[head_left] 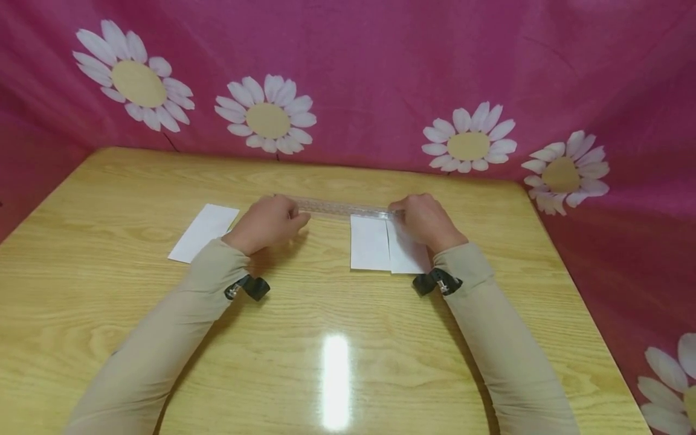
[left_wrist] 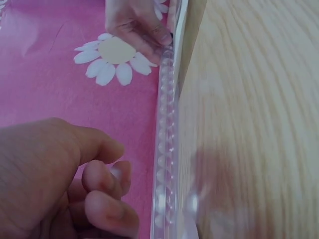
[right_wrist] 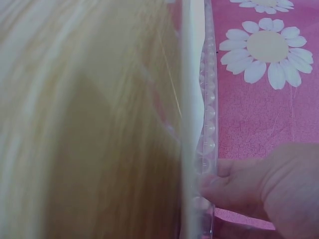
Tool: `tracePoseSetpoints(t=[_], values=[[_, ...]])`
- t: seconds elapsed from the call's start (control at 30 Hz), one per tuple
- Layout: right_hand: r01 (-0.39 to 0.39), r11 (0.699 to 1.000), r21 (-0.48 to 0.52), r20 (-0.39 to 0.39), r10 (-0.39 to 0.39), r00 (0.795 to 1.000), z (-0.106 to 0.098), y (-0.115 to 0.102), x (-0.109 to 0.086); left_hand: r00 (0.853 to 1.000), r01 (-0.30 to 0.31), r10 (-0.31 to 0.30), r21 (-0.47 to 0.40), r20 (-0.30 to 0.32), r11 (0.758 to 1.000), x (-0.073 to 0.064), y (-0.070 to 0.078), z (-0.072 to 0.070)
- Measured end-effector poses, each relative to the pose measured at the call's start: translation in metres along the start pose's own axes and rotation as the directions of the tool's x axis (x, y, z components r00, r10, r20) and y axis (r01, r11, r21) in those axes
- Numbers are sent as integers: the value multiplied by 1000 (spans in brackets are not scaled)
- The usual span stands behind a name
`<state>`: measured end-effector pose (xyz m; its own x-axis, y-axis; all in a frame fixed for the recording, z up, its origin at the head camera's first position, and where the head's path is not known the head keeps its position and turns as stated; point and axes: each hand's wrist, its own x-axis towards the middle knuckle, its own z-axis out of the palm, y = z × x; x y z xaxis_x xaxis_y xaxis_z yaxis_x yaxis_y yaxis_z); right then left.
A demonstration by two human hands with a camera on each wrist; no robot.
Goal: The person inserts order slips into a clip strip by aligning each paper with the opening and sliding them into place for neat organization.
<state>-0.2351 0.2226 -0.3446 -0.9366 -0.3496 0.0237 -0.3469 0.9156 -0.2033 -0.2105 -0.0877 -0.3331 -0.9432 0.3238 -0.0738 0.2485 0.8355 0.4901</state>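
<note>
A long clear plastic strip with a row of round bumps spans the space between both hands. Its right end is pinched between thumb and fingers of the right hand; the right wrist view shows the thumb on the bumpy strip. Near the other end is the left hand, its fingers loosely bent. A gap separates these fingertips from the strip in the left wrist view. Two white paper pieces lie side by side below the strip, the right one partly hidden by the right hand.
Another white paper piece lies at the left, partly covered by the left forearm. The wooden table reaches back to a pink cloth printed with daisies. Black straps are on both wrists.
</note>
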Motion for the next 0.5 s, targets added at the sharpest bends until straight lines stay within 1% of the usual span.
tracePoseSetpoints(t=[0.2,0.37,0.43,0.5], values=[[-42,999,21,31,41,999,1,0,1,1000,19,-19,-23,-1,1000,-3,-6,-5],[-50,999,13,46,49,998,0,-1,1,999,42,-41,-58,32,997,-5,-11,-13],[-46,999,14,48,45,998,-1,-1,1,999,35,-33,-53,37,998,-5,-14,-16],[-43,999,14,46,42,998,-1,-1,1,999,16,-15,-42,28,999,-4,-16,-20]])
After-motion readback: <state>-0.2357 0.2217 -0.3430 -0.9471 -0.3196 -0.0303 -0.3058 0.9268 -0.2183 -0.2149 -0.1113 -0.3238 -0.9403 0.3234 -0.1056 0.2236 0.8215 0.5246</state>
